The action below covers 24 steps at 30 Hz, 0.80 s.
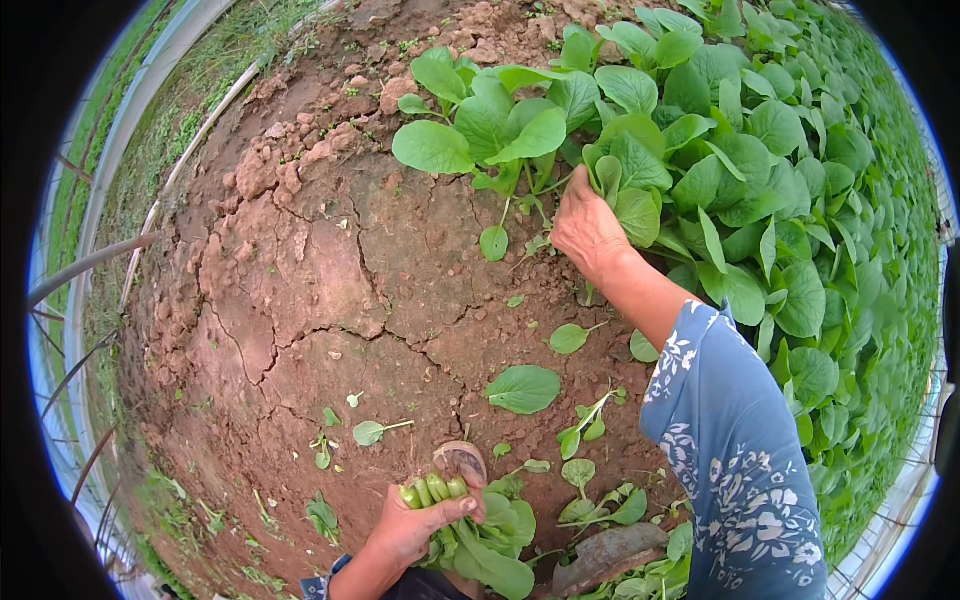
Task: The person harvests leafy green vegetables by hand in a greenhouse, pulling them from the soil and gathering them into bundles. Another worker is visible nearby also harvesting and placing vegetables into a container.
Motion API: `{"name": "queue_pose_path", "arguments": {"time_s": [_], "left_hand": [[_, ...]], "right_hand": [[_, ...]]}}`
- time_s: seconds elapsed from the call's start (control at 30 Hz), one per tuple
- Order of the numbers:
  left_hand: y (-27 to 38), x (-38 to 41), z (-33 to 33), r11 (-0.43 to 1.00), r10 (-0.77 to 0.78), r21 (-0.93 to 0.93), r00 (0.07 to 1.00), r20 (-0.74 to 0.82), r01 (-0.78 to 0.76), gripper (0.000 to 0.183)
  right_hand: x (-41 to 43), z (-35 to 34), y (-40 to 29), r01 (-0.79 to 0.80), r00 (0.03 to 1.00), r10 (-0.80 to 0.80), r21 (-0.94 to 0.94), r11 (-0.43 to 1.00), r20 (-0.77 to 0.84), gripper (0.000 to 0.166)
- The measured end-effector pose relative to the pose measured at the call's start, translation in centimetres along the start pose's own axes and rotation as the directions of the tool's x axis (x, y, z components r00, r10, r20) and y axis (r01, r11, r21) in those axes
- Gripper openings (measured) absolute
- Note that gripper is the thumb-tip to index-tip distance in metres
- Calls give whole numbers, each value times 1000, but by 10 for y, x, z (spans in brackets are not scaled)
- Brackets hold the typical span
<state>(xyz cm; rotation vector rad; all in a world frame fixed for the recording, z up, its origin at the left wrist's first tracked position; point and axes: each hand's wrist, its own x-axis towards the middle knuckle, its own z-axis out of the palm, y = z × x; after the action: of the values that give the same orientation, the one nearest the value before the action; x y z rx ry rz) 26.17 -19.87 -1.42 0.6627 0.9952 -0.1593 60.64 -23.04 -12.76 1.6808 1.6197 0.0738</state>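
Note:
Low in the picture, my left hand (401,525) is wrapped around a bunch of picked leafy greens (487,551). Their pale green stem ends poke out above my thumb, and the leaves hang below. My right hand (589,225) reaches out to the edge of the growing bed and grips a leafy green plant (630,169) low at its base. Its fingertips are partly hidden by leaves and stems. Just left of that hand stands another leafy green plant (499,127), rooted in the soil.
Dense leafy greens (795,187) fill the right side. Cracked brown soil (322,277) spreads leftward, with loose leaves (523,389) scattered on it. Two muddy shoes show below, one toe (461,459) beside my left hand, the other shoe (611,555) farther right. Metal rods (90,270) line the left edge.

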Motion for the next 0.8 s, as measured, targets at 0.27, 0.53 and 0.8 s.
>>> {"name": "queue_pose_path", "arguments": {"time_s": [0.27, 0.53, 0.8], "left_hand": [[-5, -2, 8, 999, -38, 26, 999, 33, 38, 26], [-6, -11, 6, 998, -1, 57, 1000, 25, -1, 30], [-1, -24, 10, 997, 50, 43, 982, 184, -58, 26]], "right_hand": [[3, 27, -9, -293, 956, 291, 71, 953, 33, 25], [-109, -85, -71, -42, 999, 47, 339, 940, -6, 21], [-186, -66, -86, -39, 991, -53, 629, 776, 127, 24]]}}
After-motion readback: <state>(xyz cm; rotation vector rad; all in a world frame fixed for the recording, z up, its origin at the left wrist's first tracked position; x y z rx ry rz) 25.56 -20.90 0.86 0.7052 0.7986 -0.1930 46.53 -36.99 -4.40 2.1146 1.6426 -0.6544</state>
